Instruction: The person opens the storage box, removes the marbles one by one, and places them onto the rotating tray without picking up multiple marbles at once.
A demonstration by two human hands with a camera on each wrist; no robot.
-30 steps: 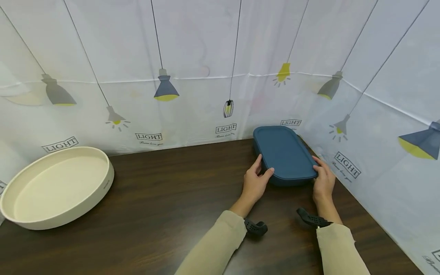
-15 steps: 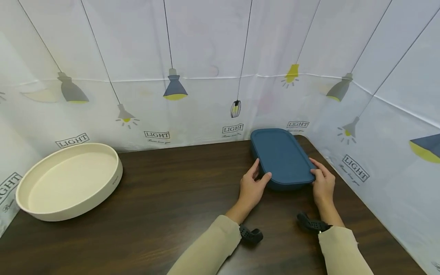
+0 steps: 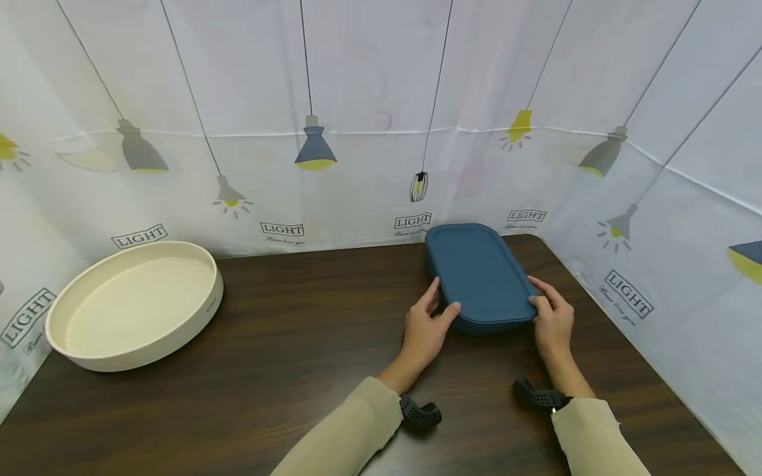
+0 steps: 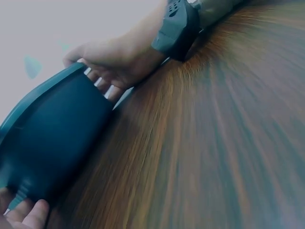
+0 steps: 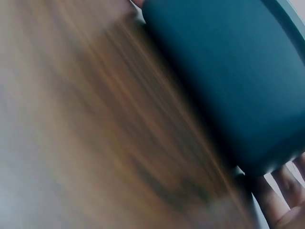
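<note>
A blue rectangular food container [image 3: 481, 274] with a fitted lid stands near the back right corner of the table. My left hand [image 3: 423, 336] grips its near left corner, thumb on the lid's rim and fingers along the side. On the near right corner, my right hand [image 3: 553, 322] holds it the same way. The left wrist view shows the container's side [image 4: 62, 124] close up, low over the tabletop, with right-hand fingers against its far end. Whether its base touches the table I cannot tell. In the right wrist view, right-hand fingers [image 5: 281, 193] lie against the container's end.
A round cream tray [image 3: 137, 304] with a low rim sits at the table's left side. White lamp-printed sheeting [image 3: 357, 86] closes off the back and the right of the dark wooden table [image 3: 286, 344]. Each wrist wears a black band [image 3: 420, 413].
The container has moved left and slightly nearer, away from the right wall, with both hands holding it. The head view has turned a little left, bringing the cream tray further in.
</note>
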